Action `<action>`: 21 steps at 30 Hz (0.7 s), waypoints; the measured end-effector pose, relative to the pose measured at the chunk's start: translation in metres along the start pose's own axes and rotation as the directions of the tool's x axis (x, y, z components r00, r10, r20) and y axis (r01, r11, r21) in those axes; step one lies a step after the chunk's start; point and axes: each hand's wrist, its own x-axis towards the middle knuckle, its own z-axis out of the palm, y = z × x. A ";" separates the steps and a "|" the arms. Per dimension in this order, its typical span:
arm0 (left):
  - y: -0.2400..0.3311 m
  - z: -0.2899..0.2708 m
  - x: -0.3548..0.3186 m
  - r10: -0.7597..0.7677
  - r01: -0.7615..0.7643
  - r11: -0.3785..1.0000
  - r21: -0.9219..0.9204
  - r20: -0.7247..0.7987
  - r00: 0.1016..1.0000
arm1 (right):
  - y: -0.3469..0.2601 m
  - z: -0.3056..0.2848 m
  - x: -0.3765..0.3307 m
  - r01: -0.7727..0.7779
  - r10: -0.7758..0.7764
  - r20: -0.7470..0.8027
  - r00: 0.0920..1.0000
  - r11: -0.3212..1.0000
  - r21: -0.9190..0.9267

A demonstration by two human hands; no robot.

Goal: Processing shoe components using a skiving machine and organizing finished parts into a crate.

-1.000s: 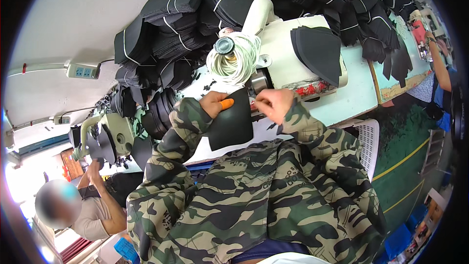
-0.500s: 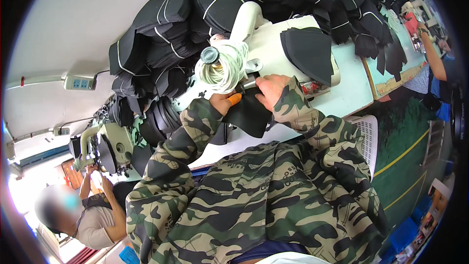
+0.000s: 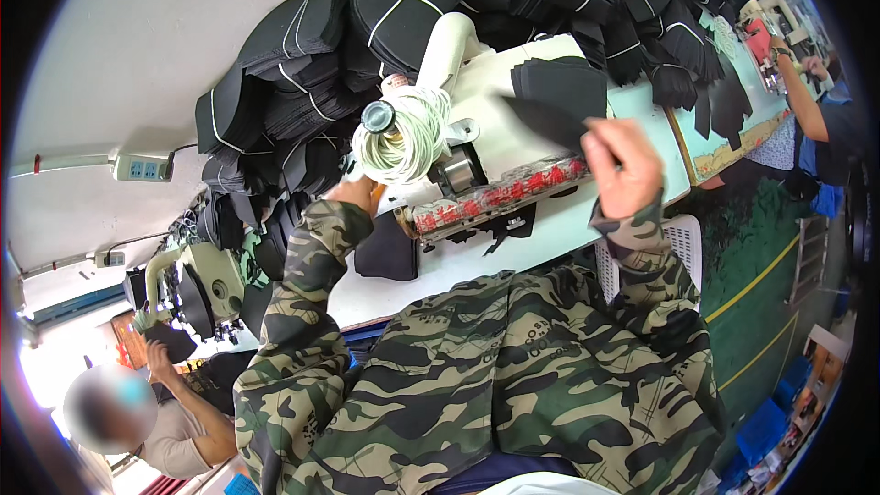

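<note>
Black flat fabric piece [image 3: 550, 105] pinched in right hand [image 3: 623, 170] fingers; left hand [image 3: 353, 192] fingers' state unclear.

A sewing workshop: sewing machines [image 3: 477, 142] in a row on a long tabletop [image 3: 513, 247], with tied bundles of black fabric pieces [image 3: 367, 27] piled behind.

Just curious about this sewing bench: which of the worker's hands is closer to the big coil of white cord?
Left. The left hand sits right under the coil of white cord, nearly touching it. The right hand is off at the machine's far end, by a black fabric piece.
</note>
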 end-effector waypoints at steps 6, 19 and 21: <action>0.014 0.009 -0.030 -0.235 0.124 0.923 0.365 0.278 0.932 | 0.033 0.029 -0.013 0.128 -0.044 0.284 0.958 0.950 -0.284; 0.069 -0.051 -0.050 0.339 0.004 0.655 -0.756 0.298 0.892 | -0.009 0.099 -0.065 -0.690 0.150 0.924 0.352 0.708 0.148; 0.066 -0.036 -0.041 0.308 0.013 0.642 -0.767 0.273 0.911 | -0.009 0.111 -0.067 -0.715 0.204 0.897 0.392 0.682 0.157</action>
